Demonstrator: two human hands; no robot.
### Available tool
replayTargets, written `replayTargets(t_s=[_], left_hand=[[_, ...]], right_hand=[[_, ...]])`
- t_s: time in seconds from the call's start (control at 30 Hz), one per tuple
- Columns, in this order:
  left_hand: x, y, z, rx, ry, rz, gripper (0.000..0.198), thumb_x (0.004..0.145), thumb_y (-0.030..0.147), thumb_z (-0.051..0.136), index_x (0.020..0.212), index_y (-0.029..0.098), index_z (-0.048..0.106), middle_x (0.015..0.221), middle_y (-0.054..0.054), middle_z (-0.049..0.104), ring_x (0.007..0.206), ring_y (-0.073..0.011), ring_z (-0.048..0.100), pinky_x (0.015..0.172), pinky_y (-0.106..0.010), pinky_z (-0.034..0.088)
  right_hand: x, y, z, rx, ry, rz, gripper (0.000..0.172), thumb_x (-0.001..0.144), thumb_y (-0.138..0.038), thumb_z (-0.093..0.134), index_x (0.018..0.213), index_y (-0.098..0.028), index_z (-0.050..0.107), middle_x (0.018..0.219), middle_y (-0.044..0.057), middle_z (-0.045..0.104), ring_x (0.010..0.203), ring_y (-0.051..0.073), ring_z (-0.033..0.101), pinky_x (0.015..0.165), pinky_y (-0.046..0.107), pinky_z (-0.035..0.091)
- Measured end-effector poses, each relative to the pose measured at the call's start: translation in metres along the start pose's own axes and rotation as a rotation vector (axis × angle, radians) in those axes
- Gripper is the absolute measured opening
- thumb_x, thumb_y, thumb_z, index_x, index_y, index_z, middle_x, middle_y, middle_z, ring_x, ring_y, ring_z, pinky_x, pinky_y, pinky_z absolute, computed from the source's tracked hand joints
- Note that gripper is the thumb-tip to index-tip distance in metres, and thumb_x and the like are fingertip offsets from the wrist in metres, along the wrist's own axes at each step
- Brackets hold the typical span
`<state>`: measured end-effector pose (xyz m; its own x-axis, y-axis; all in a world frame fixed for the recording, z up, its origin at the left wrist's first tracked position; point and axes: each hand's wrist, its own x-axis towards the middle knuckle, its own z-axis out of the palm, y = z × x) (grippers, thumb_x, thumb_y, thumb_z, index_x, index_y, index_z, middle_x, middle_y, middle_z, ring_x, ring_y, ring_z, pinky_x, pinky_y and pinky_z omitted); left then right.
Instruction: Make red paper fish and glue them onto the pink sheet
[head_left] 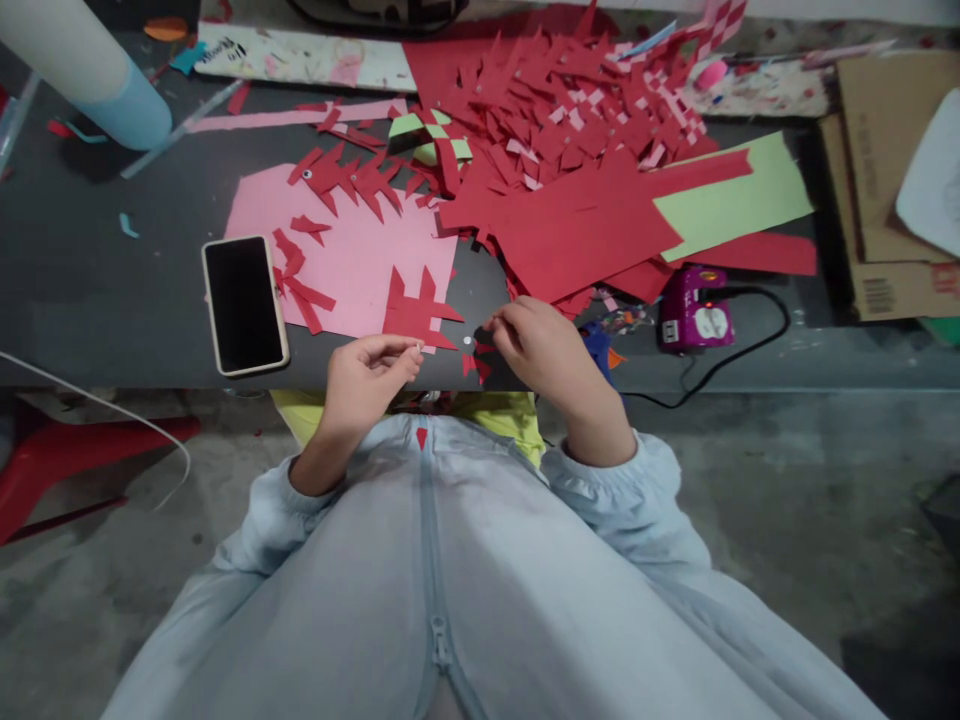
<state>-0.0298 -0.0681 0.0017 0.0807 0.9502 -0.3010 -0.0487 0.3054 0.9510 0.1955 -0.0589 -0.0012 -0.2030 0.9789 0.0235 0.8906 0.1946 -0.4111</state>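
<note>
My left hand is closed in a pinch at the table's front edge, with a tiny white piece at its fingertips. Just beyond it lies a red paper cutout with pointed ends, partly over the pink paper sheet. My right hand is also closed, thumb and fingers together above the table; whatever they hold, if anything, is too small to make out. Between the hands sits a small white round dot, beside some red paper scraps. A red fish-like cutout with an eye rests further back.
A phone lies on the left. Behind the hands are red paper sheets, a green sheet and a heap of red cutouts. A purple box with a black cable and cardboard stand to the right.
</note>
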Motion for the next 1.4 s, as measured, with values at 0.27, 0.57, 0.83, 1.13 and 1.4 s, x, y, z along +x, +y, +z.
replayTargets(t_s=[0.27,0.57,0.83,1.13,1.4], left_hand=[[0.002,0.002,-0.003,0.064,0.062,-0.019,0.027,0.067,0.035,0.081,0.083,0.013,0.076,0.072,-0.004,0.074,0.063,-0.0117,0.067,0.066,-0.025,0.057],[0.002,0.003,-0.005,0.043,0.048,-0.021,0.03,0.066,0.039,0.083,0.08,0.014,0.075,0.068,-0.002,0.073,0.06,-0.0111,0.065,0.063,-0.024,0.056],[0.003,0.0,-0.009,-0.168,-0.031,-0.128,0.029,0.064,0.038,0.085,0.075,0.014,0.073,0.063,-0.001,0.07,0.054,-0.0095,0.062,0.057,-0.024,0.055],[0.002,-0.001,-0.01,-0.258,-0.061,-0.177,0.03,0.063,0.038,0.086,0.077,0.014,0.075,0.066,-0.001,0.071,0.055,-0.0085,0.062,0.059,-0.024,0.056],[-0.009,-0.008,-0.018,-0.048,-0.074,-0.096,0.028,0.074,0.035,0.078,0.093,0.015,0.079,0.083,-0.006,0.077,0.067,-0.0112,0.067,0.071,-0.027,0.06]], right_hand=[[0.0,0.001,0.006,0.142,0.111,-0.047,0.004,0.082,-0.019,0.063,0.083,-0.021,0.06,0.078,0.006,0.065,0.071,0.021,0.057,0.063,0.033,0.042],[0.009,-0.053,0.003,0.439,0.111,-0.353,0.015,0.095,-0.026,0.058,0.101,-0.021,0.07,0.087,0.005,0.067,0.081,0.017,0.063,0.072,0.03,0.049],[0.014,-0.055,0.008,0.467,0.09,-0.293,0.013,0.092,-0.026,0.061,0.094,-0.022,0.073,0.088,0.005,0.069,0.073,0.016,0.061,0.067,0.029,0.049],[0.014,-0.059,0.008,0.44,0.135,-0.239,0.011,0.09,-0.025,0.063,0.089,-0.021,0.073,0.085,0.005,0.071,0.075,0.017,0.064,0.068,0.031,0.052],[0.012,-0.055,0.019,0.281,0.095,-0.348,0.013,0.091,-0.026,0.06,0.09,-0.02,0.071,0.084,0.006,0.07,0.08,0.018,0.064,0.073,0.031,0.05]])
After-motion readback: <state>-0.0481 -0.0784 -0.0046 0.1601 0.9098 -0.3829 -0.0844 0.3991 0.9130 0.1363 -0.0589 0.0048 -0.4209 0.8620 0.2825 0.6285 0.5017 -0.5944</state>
